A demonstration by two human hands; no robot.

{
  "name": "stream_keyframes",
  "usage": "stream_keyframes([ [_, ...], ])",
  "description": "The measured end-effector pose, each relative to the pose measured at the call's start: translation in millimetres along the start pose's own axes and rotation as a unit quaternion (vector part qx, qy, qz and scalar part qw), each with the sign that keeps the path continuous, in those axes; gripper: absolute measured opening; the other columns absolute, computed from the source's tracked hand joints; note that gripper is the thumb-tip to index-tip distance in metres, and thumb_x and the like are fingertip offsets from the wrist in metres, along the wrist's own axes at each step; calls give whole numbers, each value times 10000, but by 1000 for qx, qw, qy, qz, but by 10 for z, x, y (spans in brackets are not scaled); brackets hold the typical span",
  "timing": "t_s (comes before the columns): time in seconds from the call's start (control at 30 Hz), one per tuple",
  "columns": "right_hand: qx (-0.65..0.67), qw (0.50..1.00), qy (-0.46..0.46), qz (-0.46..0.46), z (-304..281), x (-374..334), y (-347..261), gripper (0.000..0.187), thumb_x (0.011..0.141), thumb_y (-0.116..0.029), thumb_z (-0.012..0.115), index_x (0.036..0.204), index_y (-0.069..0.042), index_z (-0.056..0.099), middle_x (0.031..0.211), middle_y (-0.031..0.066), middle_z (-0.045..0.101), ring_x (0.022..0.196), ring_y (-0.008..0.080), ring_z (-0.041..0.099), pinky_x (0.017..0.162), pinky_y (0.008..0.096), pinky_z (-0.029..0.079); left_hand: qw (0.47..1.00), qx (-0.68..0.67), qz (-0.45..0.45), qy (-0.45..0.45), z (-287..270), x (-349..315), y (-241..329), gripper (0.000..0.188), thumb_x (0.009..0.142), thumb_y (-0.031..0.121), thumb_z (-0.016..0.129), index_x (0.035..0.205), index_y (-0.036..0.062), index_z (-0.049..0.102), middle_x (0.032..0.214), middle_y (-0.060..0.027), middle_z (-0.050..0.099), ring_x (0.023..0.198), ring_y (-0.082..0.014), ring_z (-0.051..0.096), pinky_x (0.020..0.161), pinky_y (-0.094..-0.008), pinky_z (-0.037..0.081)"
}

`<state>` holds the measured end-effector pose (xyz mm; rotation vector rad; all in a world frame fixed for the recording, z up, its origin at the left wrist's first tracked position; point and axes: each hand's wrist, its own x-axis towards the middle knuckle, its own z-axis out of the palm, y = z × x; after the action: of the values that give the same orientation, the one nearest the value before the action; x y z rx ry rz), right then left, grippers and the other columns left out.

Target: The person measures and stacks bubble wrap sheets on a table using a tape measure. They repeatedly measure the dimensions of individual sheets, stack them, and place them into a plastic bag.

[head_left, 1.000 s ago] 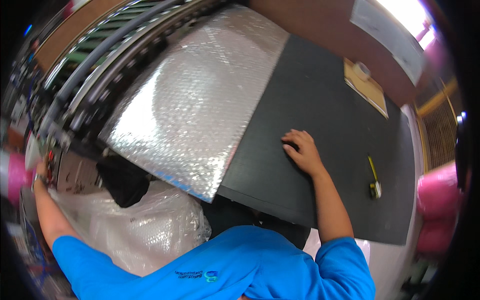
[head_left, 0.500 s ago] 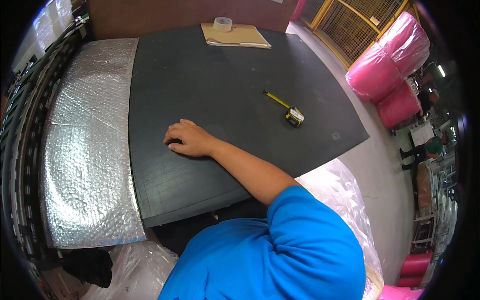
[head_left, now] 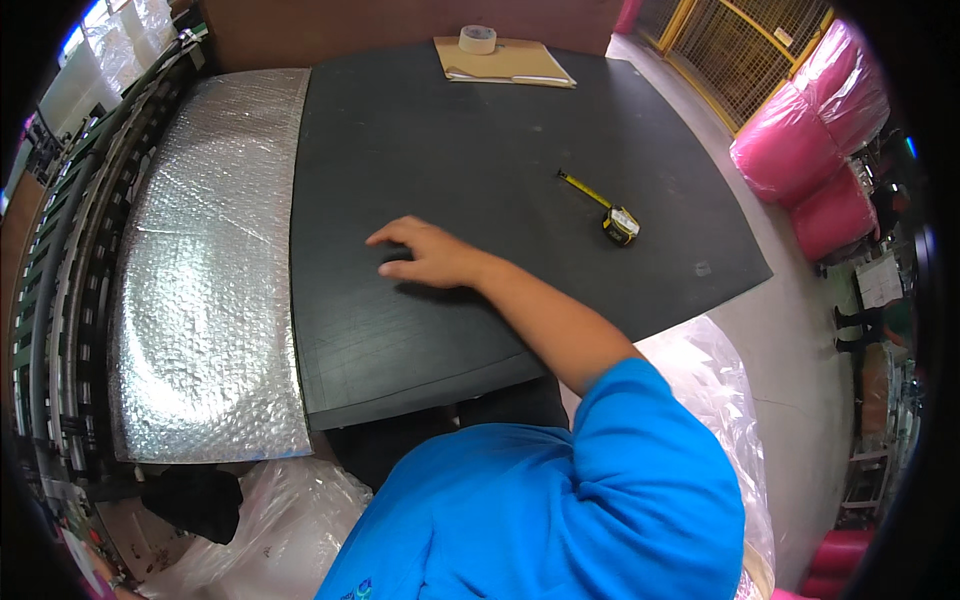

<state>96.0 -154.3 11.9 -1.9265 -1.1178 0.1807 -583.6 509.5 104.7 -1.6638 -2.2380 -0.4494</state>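
My right hand (head_left: pixel 428 254) is over the left part of a dark grey tabletop (head_left: pixel 450 160), with the forearm coming in from the right. Its thumb and index finger are apart, and I see nothing between them. Whether the fingertips touch the surface is hard to tell. Right of the hand lies a black and yellow tape measure (head_left: pixel 621 226), a short length of its yellow blade drawn out. Left of the hand, a wide band of silvery bubble wrap (head_left: pixel 205 270) lies along the table's edge. My left hand is outside the picture.
Brown folders (head_left: pixel 500 62) with a tape roll (head_left: pixel 478 40) on top lie at the far edge. A roller machine (head_left: pixel 75 260) flanks the left. Pink wrapped rolls (head_left: pixel 790 145) and a yellow mesh fence (head_left: pixel 735 50) stand far right. Clear plastic film (head_left: pixel 705 385) hangs near my right side.
My right hand has shifted slightly right and away from me, and its fingers have straightened from a curl. The whole view has turned a little left. The tape measure has stayed put.
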Motion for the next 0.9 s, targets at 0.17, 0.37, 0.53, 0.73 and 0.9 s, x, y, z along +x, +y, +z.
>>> stream_keyframes([
  [0.17, -310, 921, 223, 78, -972, -653, 41, 449, 689, -295, 631, 1106, -155, 540, 1184, 147, 453, 1131, 302, 399, 926, 456, 291, 967, -124, -26, 221, 34, -662, -137, 722, 711, 656, 483, 1049, 25, 584, 835, -144, 644, 780, -292, 612, 717, -393, 462],
  [0.37, -401, 816, 181, 376, -1597, -1718, 682, 650, 721, -419, 622, 1289, -237, 361, 1234, 156, 406, 1162, 325, 376, 913, 501, 297, 753, -502, 249, 346, -1305, -3257, 1226, 356, 841, 223, 539, 1048, -66, 518, 1030, -199, 542, 912, -297, 540, 779, -368, 450],
  [0.53, -370, 803, 220, 411, -1726, -1757, 849, 618, 736, -425, 600, 1280, -247, 366, 1194, 155, 437, 1099, 329, 437, 893, 480, 335, 654, -712, 248, 58, -1624, -4967, 1919, 285, 867, 124, 441, 1103, -33, 417, 1050, -121, 475, 887, -176, 460, 780, -270, 374],
  [0.73, -410, 731, 303, 454, -2217, -1863, 1378, 597, 736, -420, 597, 1269, -267, 377, 1181, 138, 452, 1078, 325, 456, 879, 479, 351, 593, -675, 386, -208, -1645, -6031, 2509, 88, 835, 65, 482, 901, 18, 515, 837, -68, 499, 697, -135, 469, 627, -254, 396],
  [0.9, -399, 736, 322, 443, -2291, -1734, 1519, 600, 730, -400, 603, 1269, -272, 374, 1197, 119, 450, 1095, 302, 453, 884, 470, 355, 628, -561, 518, -155, -1471, -6334, 2839, 103, 808, 91, 517, 736, 18, 528, 660, -95, 486, 577, -203, 480, 532, -299, 377],
])
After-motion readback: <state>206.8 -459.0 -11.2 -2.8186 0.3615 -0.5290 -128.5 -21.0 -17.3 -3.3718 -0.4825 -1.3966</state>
